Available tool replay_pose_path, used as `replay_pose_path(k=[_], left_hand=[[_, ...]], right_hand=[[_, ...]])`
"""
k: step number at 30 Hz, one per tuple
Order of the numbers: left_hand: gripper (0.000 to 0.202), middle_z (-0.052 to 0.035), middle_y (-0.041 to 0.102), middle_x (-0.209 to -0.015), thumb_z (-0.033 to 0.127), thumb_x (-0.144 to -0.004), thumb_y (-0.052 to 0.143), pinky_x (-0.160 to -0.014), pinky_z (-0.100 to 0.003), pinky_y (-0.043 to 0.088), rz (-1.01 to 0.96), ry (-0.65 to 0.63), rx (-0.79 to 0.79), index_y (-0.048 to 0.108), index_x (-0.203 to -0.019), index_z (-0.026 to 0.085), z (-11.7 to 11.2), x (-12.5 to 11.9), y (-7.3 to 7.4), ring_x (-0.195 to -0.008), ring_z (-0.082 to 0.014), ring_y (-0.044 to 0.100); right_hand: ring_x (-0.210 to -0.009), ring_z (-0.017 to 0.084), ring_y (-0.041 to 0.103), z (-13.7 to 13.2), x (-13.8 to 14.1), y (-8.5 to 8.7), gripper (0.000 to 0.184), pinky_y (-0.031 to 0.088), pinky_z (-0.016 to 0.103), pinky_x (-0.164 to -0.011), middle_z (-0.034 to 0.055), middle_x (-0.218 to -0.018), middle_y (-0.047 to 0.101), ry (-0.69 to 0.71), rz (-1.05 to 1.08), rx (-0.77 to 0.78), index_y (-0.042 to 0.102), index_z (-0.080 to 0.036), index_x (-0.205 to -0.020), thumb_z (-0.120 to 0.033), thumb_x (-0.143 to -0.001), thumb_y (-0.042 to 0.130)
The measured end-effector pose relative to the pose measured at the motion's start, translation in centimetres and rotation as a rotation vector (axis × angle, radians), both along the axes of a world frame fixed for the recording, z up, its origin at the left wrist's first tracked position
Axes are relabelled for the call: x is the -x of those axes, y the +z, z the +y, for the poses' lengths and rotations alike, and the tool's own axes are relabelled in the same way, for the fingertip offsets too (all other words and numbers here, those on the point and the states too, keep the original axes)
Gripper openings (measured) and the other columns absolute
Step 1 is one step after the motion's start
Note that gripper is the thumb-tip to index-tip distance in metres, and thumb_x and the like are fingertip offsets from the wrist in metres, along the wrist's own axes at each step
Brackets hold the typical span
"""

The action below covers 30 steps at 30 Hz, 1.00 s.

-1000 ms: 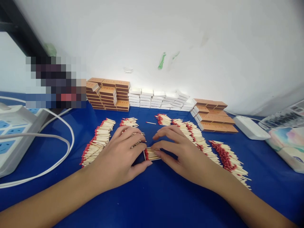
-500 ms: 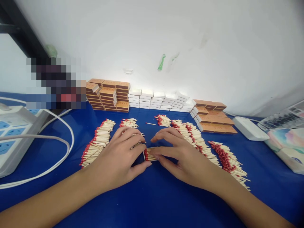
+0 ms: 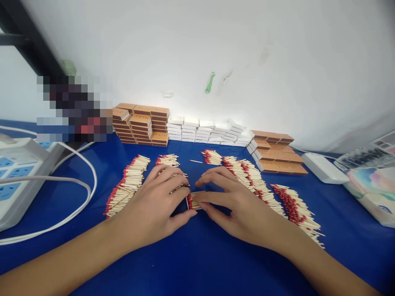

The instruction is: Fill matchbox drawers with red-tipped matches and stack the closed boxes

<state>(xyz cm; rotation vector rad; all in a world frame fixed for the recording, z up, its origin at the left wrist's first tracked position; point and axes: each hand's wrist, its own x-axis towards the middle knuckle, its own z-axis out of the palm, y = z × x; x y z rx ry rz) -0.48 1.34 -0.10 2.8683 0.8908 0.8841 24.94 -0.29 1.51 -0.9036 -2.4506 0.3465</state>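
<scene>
In front of me an inner matchbox tray (image 3: 187, 203) lies on the blue tabletop, filled with red-headed matches (image 3: 194, 200). My left hand (image 3: 165, 197) grips the tray's left end between thumb and forefinger. From the right, my right hand (image 3: 233, 197) has its thumb and forefinger on the matches at the tray's right end; its other fingers arch above. Behind my left hand is a small match pile (image 3: 167, 159), partly hidden. A long match pile (image 3: 129, 179) runs beside my left wrist, and another match pile (image 3: 251, 176) lies beyond my right hand.
Brown matchboxes (image 3: 140, 125) are stacked at the back left, white trays (image 3: 197, 130) along the wall, and more brown matchboxes (image 3: 277, 154) at the right. One loose match (image 3: 195, 161) lies in the middle. A power strip (image 3: 18, 176) with white cables stands left; a tissue pack (image 3: 372, 191) lies right.
My right thumb and forefinger have shifted slightly over the matches in the tray. My left hand keeps its grip in the same place.
</scene>
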Motion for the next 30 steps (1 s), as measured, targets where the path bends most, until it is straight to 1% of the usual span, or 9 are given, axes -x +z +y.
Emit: replay_pose_path(k=[8, 11, 15, 17, 21, 24, 27, 29, 30], left_hand=[[0.021, -0.009, 0.078, -0.115, 0.039, -0.104, 0.074, -0.114, -0.054, 0.048, -0.001, 0.0, -0.006, 0.075, -0.108, 0.019, 0.0, 0.1, -0.2, -0.123, -0.0311, 0.067], [0.022, -0.009, 0.078, -0.115, 0.039, -0.103, 0.075, -0.113, -0.054, 0.048, 0.0, 0.001, -0.007, 0.076, -0.109, 0.018, 0.0, 0.1, -0.1, -0.122, -0.0312, 0.067], [0.022, -0.0089, 0.077, -0.118, 0.037, -0.102, 0.076, -0.114, -0.056, 0.047, 0.008, 0.004, -0.009, 0.076, -0.111, 0.017, 0.0, 0.1, 0.0, -0.125, -0.0323, 0.067], [0.023, -0.0095, 0.077, -0.12, 0.038, -0.102, 0.075, -0.115, -0.058, 0.048, 0.01, 0.014, -0.006, 0.076, -0.113, 0.018, 0.0, 0.2, 0.0, -0.125, -0.033, 0.067], [0.023, -0.0111, 0.078, -0.122, 0.04, -0.102, 0.074, -0.116, -0.06, 0.048, 0.013, 0.023, -0.021, 0.077, -0.112, 0.018, 0.1, 0.3, -0.2, -0.125, -0.0344, 0.067], [0.022, -0.0105, 0.078, -0.122, 0.039, -0.103, 0.074, -0.117, -0.061, 0.048, 0.011, 0.02, -0.023, 0.079, -0.108, 0.018, 0.1, 0.4, -0.3, -0.126, -0.034, 0.066], [0.023, -0.0108, 0.078, -0.124, 0.04, -0.102, 0.075, -0.116, -0.062, 0.049, 0.024, 0.038, -0.028, 0.079, -0.106, 0.018, 0.2, 0.4, -0.4, -0.129, -0.036, 0.064], [0.023, -0.0109, 0.078, -0.125, 0.042, -0.102, 0.076, -0.115, -0.062, 0.049, 0.025, 0.047, -0.031, 0.079, -0.105, 0.019, 0.3, 0.5, -0.4, -0.13, -0.0363, 0.064], [0.023, -0.0109, 0.078, -0.125, 0.042, -0.102, 0.076, -0.115, -0.061, 0.05, 0.019, 0.046, -0.034, 0.078, -0.104, 0.019, 0.3, 0.5, -0.4, -0.13, -0.0358, 0.064]], right_hand=[[-0.128, 0.029, 0.062, 0.1, -0.1, -0.1, 0.03, 0.058, 0.052, -0.107, 0.0111, -0.125, 0.072, -0.017, 0.02, -0.017, 0.083, -0.03, -0.123, -0.014, -0.106, 0.063], [-0.126, 0.028, 0.063, 0.2, -0.2, -0.1, 0.027, 0.058, 0.051, -0.107, 0.011, -0.123, 0.073, -0.013, 0.025, -0.029, 0.084, -0.028, -0.118, -0.014, -0.106, 0.064], [-0.124, 0.028, 0.063, 0.8, -0.9, -0.2, 0.022, 0.055, 0.053, -0.111, 0.011, -0.124, 0.073, -0.037, 0.03, -0.079, 0.082, -0.024, -0.113, -0.013, -0.106, 0.064], [-0.118, 0.027, 0.063, 1.5, -1.5, -0.2, 0.02, 0.056, 0.053, -0.107, 0.0107, -0.12, 0.075, -0.083, 0.041, -0.125, 0.081, -0.023, -0.113, -0.014, -0.106, 0.064], [-0.104, 0.027, 0.064, 3.1, -3.1, -0.4, 0.016, 0.059, 0.047, -0.089, 0.0102, -0.105, 0.077, -0.21, 0.093, -0.199, 0.079, -0.022, -0.107, -0.016, -0.107, 0.064], [-0.098, 0.026, 0.065, 4.0, -4.2, -0.6, 0.017, 0.057, 0.047, -0.087, 0.0094, -0.1, 0.078, -0.284, 0.113, -0.21, 0.079, -0.021, -0.105, -0.02, -0.108, 0.062], [-0.094, 0.025, 0.067, 4.1, -4.6, -0.3, 0.019, 0.056, 0.045, -0.085, 0.0084, -0.096, 0.078, -0.324, 0.107, -0.127, 0.08, -0.022, -0.103, -0.026, -0.109, 0.062], [-0.091, 0.024, 0.068, 3.6, -4.4, 0.2, 0.019, 0.056, 0.043, -0.082, 0.007, -0.093, 0.076, -0.309, 0.069, 0.008, 0.081, -0.024, -0.105, -0.035, -0.107, 0.066], [-0.092, 0.024, 0.068, 3.2, -4.1, 0.5, 0.02, 0.056, 0.042, -0.081, 0.0068, -0.095, 0.076, -0.292, 0.043, 0.088, 0.082, -0.025, -0.109, -0.041, -0.105, 0.07]])
